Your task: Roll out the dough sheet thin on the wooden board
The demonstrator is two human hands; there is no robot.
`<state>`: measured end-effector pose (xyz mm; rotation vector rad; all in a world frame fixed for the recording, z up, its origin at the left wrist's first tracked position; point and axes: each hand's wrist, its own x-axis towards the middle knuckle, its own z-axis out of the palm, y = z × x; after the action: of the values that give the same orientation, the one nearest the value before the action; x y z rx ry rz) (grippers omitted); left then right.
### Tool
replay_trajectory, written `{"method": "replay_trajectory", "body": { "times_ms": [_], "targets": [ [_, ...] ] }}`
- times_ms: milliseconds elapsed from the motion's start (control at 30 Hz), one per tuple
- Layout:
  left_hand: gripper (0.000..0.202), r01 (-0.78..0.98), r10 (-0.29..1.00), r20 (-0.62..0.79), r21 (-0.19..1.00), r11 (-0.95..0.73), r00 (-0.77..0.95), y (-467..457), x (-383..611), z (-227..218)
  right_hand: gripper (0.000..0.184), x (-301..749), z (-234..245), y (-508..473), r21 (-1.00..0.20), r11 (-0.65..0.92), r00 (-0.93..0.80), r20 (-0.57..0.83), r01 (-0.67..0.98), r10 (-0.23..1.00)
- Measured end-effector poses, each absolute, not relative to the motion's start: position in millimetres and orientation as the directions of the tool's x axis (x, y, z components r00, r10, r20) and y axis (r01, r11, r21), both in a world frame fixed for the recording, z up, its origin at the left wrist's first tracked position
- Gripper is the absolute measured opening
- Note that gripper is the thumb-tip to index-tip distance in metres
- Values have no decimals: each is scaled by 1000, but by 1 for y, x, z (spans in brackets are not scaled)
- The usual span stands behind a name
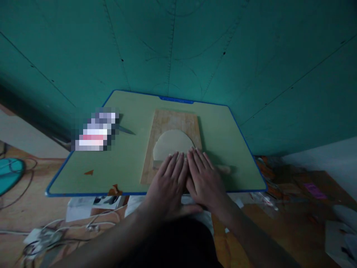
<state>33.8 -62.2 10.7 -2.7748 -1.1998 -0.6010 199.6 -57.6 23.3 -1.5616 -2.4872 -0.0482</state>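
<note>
A flat round of pale dough (173, 143) lies on a wooden board (173, 121). A wooden rolling pin (225, 169) lies across the board's near end, mostly hidden under my hands. My left hand (167, 180) and my right hand (205, 175) rest side by side on the pin, palms down, fingers stretched flat and touching the dough's near edge. Both hands are open. The board sits on a light green table (125, 163) with a blue rim.
A knife blade (125, 129) lies on the table to the left, beside a blurred-out package (96, 132). A teal wall (178, 44) stands close behind the table. Cables (55, 230) and clutter cover the wooden floor on both sides.
</note>
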Motion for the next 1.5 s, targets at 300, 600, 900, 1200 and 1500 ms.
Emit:
{"method": "replay_trajectory", "body": {
  "times_ms": [300,600,900,1200,1500],
  "targets": [
    [106,820,826,208,141,-555,524,36,47,26,60,205,27,67,-112,460,-464,-6,881,886],
    [105,821,807,291,106,-561,514,31,46,22,56,200,26,54,-65,406,-400,85,912,913],
    [100,671,623,411,37,-741,666,-69,18,1,63,207,9,-72,-54,509,-476,281,859,834],
    [62,773,710,407,17,-634,574,-44,5,0,51,252,4,-59,-112,333,-275,353,936,894],
    [58,839,758,430,1,-544,490,-49,-34,-4,46,216,8,-50,-160,452,-380,344,877,859]
  ]
}}
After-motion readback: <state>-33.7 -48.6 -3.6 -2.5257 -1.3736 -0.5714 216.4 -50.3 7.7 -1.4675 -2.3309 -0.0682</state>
